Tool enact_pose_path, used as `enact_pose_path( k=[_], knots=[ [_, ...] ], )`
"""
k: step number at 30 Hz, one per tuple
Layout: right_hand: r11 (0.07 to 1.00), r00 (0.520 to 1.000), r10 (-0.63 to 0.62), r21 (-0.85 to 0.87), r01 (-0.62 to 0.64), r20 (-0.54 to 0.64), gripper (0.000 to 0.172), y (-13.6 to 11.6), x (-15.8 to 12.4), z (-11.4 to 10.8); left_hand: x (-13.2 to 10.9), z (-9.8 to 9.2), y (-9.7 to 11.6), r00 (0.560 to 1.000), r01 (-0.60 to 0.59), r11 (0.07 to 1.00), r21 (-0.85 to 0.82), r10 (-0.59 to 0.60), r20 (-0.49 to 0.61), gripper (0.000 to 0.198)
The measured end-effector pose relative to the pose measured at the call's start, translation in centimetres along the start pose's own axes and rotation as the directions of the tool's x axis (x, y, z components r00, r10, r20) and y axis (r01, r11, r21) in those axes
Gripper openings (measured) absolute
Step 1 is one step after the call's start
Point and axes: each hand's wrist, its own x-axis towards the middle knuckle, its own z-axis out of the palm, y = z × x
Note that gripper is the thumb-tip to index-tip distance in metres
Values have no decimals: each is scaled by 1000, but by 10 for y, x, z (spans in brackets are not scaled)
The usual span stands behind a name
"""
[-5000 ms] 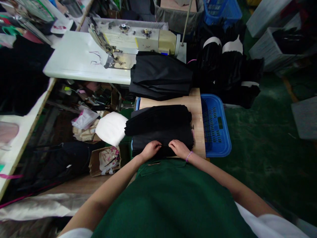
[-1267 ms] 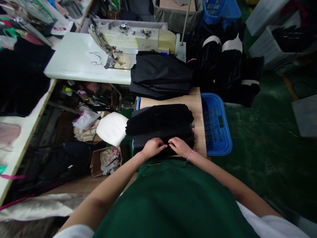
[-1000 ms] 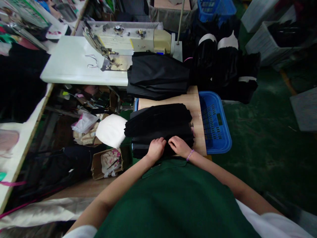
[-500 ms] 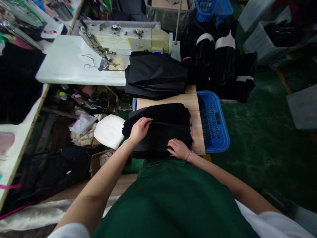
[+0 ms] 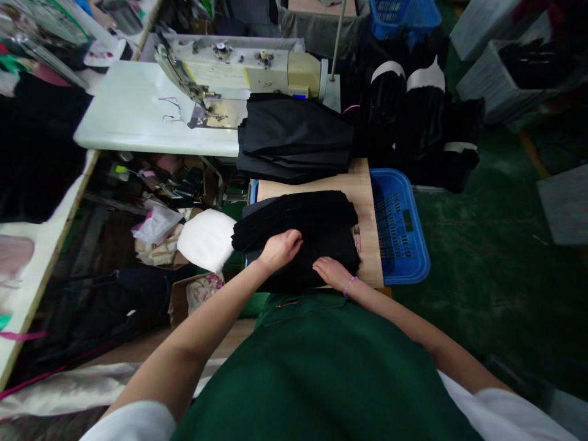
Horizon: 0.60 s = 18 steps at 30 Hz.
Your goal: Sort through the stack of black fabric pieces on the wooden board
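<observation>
A stack of black fabric pieces (image 5: 316, 220) lies on a small wooden board (image 5: 365, 190) in front of me. My left hand (image 5: 281, 248) rests on the near left part of the stack, fingers curled on the top layer of cloth. Close to my green apron, my right hand (image 5: 331, 272) lies flat on the stack's near edge, fingers pressed down, a pink band on the wrist. A small pair of snips (image 5: 357, 237) lies on the board at the stack's right side.
A sewing machine (image 5: 239, 67) stands on a white table (image 5: 133, 116) beyond, with folded black cloth (image 5: 294, 138) beside it. A blue plastic basket (image 5: 399, 226) sits to the right. White padding (image 5: 206, 239), boxes and scraps crowd the left floor. Black bundles (image 5: 422, 122) stand behind.
My left hand went out to the far left edge of the stack, then came back toward the middle. My right hand stayed pressed on the near edge.
</observation>
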Motion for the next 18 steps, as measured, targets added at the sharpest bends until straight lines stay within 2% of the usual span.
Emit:
enact_pose_path(
  k=[3, 5, 8, 10, 13, 15, 18],
  knots=[
    [999, 999, 36, -3, -36, -35, 16, -2, 1, -4, -27, 29, 1, 974, -28, 980, -196, 71, 216, 24],
    [998, 996, 59, -16, -60, -67, 17, -6, -1, -9, -37, 46, -4, 968, 33, 971, -237, 28, 251, 21],
    [997, 995, 49, -55, -54, -89, 23, -14, -8, -17, -40, 59, -13, 973, 145, 955, -260, -91, 210, 21],
    [997, 999, -21, -70, 18, -43, 19, -17, -11, -19, -38, 61, -18, 971, 198, 938, -283, -147, 190, 21],
    [991, 992, -115, -70, 118, 46, 9, -16, -13, -14, -34, 59, -19, 968, 227, 922, -314, -177, 179, 18],
    [988, 988, -134, -70, 140, 78, 13, -13, -13, -9, -35, 58, -19, 969, 234, 915, -329, -192, 156, 17],
    [987, 985, -141, -58, 148, 100, 5, -8, -12, -1, -39, 56, -17, 972, 233, 911, -341, -209, 106, 21]
  ],
)
